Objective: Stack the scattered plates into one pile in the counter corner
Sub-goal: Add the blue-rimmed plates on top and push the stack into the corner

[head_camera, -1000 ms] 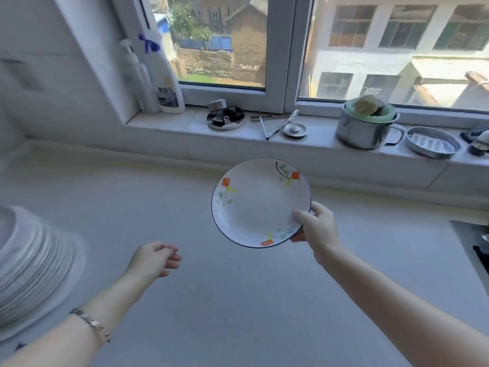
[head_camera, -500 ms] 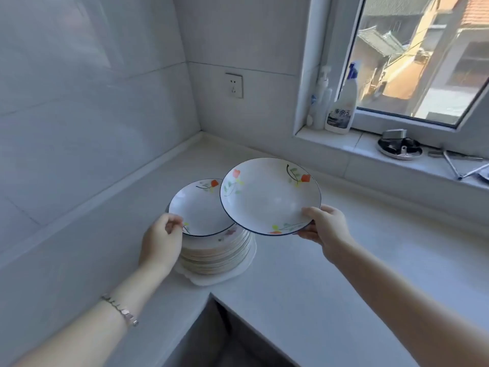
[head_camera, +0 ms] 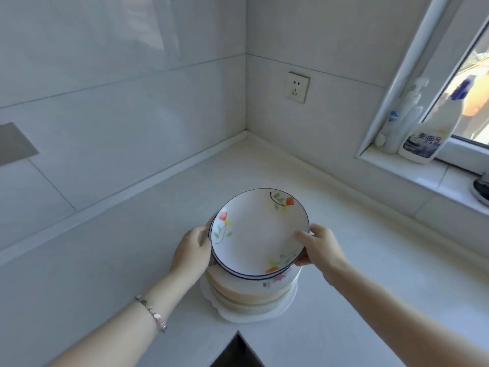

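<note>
Tiled corner bench [head_camera: 264,165] had the pile [head_camera: 246,295] sitting on it, with the right hand [head_camera: 321,250] pinching a plate [head_camera: 258,231] by its rim just over it and the left hand [head_camera: 191,251] curled round the pile's edge, probably steadying it for landing.

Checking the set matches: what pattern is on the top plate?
The top plate: white, orange-red flowers, green leaves, dark rim line; head view.
</note>
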A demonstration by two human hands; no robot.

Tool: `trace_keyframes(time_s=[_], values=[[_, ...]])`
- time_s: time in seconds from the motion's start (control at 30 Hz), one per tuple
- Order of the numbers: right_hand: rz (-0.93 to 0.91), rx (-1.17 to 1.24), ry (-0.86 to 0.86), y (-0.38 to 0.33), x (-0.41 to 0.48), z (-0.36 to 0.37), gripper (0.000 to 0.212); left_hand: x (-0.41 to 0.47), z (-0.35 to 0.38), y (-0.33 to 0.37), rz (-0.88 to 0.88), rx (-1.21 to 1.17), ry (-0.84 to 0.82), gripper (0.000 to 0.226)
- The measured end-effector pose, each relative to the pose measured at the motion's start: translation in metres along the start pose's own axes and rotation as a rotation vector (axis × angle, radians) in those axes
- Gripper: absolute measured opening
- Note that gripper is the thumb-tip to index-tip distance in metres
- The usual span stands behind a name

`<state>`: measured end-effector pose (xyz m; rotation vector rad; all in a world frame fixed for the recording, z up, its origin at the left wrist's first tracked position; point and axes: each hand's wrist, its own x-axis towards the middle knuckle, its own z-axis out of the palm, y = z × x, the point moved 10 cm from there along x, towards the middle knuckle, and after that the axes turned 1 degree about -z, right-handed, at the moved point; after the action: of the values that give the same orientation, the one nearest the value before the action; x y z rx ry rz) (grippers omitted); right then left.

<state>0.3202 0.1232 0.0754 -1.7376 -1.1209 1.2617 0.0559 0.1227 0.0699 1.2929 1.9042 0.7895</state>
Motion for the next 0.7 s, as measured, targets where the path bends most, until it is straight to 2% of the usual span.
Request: trace_keyframes(time_s=[0.17,0.23,0.37,0.5,0.7], values=[[-0.050,-0.178,-0.022,0.007,0.019,-0.002,0.016,0.019,0.003,-0.012,-0.018,-0.039,-0.003,0.022],[-0.046,-0.203,-0.014,0.013,0.022,-0.002,0.017,0.018,0.005,-0.011,0.012,-0.024,-0.013,0.028],[-0.117,-0.351,0.114,0.016,0.022,-0.006,0.016,0.017,0.005,-0.007,0.045,-0.001,-0.029,0.032],[-0.096,-0.513,0.183,0.021,0.017,-0.001,0.019,0.021,0.004,-0.006,0.076,0.008,-0.042,0.029],[-0.066,-0.517,0.250,0.023,0.019,0.002,0.024,0.027,0.005,-0.014,0.038,-0.071,-0.062,0.021]])
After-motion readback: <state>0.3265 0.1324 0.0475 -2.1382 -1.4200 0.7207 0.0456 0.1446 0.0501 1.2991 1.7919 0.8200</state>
